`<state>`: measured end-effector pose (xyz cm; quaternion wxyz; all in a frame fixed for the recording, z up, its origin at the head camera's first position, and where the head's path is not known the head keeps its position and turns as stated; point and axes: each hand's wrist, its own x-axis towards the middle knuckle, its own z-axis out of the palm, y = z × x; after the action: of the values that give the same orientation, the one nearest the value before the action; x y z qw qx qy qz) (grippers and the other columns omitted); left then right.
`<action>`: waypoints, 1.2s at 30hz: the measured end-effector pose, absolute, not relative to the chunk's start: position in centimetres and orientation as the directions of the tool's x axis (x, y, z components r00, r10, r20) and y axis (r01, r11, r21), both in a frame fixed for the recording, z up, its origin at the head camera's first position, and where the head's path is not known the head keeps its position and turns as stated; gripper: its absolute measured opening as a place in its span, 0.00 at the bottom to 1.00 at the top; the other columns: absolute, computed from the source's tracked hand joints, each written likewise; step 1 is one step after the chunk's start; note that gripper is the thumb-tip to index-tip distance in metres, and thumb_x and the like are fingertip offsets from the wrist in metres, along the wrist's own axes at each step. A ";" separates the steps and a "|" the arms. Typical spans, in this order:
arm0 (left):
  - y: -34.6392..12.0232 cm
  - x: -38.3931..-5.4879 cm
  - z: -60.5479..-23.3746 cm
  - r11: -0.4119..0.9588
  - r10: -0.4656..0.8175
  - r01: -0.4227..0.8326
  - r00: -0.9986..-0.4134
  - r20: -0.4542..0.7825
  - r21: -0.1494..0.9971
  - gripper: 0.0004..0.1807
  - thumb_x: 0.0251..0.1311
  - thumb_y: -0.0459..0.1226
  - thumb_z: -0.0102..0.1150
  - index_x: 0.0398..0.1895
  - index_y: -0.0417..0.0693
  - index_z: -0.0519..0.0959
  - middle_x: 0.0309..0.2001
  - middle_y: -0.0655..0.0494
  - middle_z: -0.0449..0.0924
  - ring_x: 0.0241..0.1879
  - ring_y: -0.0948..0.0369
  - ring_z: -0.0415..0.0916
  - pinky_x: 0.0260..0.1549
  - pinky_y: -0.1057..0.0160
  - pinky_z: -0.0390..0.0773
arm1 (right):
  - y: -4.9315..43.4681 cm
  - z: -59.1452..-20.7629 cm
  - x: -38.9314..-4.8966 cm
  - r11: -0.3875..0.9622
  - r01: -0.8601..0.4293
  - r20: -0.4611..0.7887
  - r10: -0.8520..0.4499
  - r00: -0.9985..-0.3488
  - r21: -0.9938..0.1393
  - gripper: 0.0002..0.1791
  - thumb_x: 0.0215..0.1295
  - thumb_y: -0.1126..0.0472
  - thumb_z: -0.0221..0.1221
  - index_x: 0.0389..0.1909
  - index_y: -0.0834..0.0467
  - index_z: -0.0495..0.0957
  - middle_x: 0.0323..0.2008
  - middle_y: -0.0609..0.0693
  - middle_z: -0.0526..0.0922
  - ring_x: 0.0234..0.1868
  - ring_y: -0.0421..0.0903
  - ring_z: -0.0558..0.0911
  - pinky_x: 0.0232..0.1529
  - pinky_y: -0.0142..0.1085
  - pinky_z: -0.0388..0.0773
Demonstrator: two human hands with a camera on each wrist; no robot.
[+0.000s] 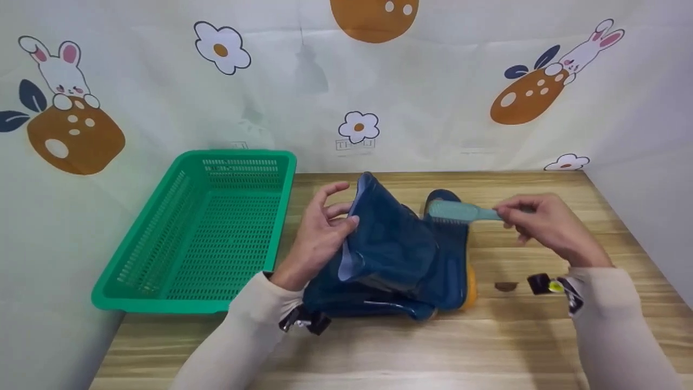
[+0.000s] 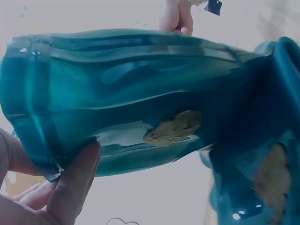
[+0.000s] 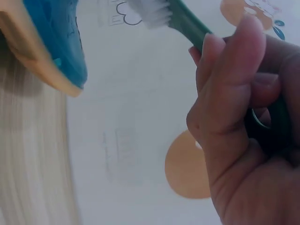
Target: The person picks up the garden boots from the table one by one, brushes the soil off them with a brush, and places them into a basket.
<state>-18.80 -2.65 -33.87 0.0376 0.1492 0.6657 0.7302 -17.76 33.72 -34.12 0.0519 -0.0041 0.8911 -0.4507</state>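
Observation:
My left hand [image 1: 325, 233] grips the shaft of a dark blue rubber boot [image 1: 398, 238] by its top rim, thumb at the opening. The boot is tilted, its opening towards the left hand. Brown mud patches [image 2: 173, 129] show on its shaft and foot in the left wrist view. My right hand [image 1: 547, 225] holds a green scrub brush [image 1: 455, 210] by its handle, and the brush head overlaps the boot's foot in the head view. White bristles [image 3: 152, 11] show in the right wrist view. A second blue boot [image 1: 352, 303] lies beneath the held one.
A green plastic basket [image 1: 275, 254] with slotted walls stands at the left. A small brown piece [image 1: 505, 286] is on the wooden table [image 1: 379, 357] to the right of the boots. A printed sheet [image 1: 433, 135] hangs behind the table.

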 end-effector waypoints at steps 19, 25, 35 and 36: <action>-1.8 -19.3 -33.2 -0.111 0.330 0.145 -0.928 0.174 0.983 0.28 0.58 0.22 0.52 0.61 0.44 0.61 0.48 0.40 0.78 0.41 0.50 0.80 0.41 0.54 0.78 | 32.4 -36.8 -20.9 0.749 -0.046 0.044 -0.023 -0.999 -0.661 0.12 0.65 0.62 0.54 0.41 0.67 0.80 0.26 0.57 0.78 0.14 0.44 0.76 0.15 0.34 0.74; -1.2 -19.1 -33.6 -0.100 0.350 0.155 -0.919 0.181 0.983 0.30 0.56 0.19 0.53 0.61 0.43 0.62 0.48 0.42 0.79 0.39 0.51 0.81 0.41 0.56 0.78 | 33.2 -37.9 -21.3 0.773 -0.062 0.150 0.044 -0.988 -0.632 0.12 0.64 0.61 0.55 0.41 0.66 0.80 0.28 0.58 0.81 0.13 0.43 0.75 0.13 0.33 0.72; -0.8 -18.7 -33.6 -0.078 0.347 0.174 -0.918 0.190 0.982 0.29 0.56 0.19 0.52 0.61 0.44 0.63 0.49 0.43 0.79 0.40 0.52 0.81 0.42 0.56 0.78 | 34.4 -37.5 -21.0 0.653 -0.002 -0.068 -0.082 -0.994 -0.757 0.16 0.66 0.56 0.55 0.45 0.66 0.78 0.29 0.59 0.77 0.17 0.42 0.73 0.18 0.34 0.75; -0.8 -18.7 -33.6 -0.073 0.346 0.177 -0.919 0.191 0.982 0.29 0.56 0.19 0.52 0.61 0.44 0.63 0.49 0.43 0.79 0.40 0.52 0.81 0.42 0.57 0.78 | 34.4 -37.6 -21.1 0.672 -0.005 -0.071 -0.086 -0.994 -0.740 0.16 0.66 0.56 0.55 0.45 0.65 0.79 0.29 0.58 0.77 0.16 0.42 0.73 0.18 0.34 0.75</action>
<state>-18.71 -0.78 -33.65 0.0598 0.1927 0.6781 0.7067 -21.10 34.35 -37.60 0.0499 -0.0251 0.9131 -0.4040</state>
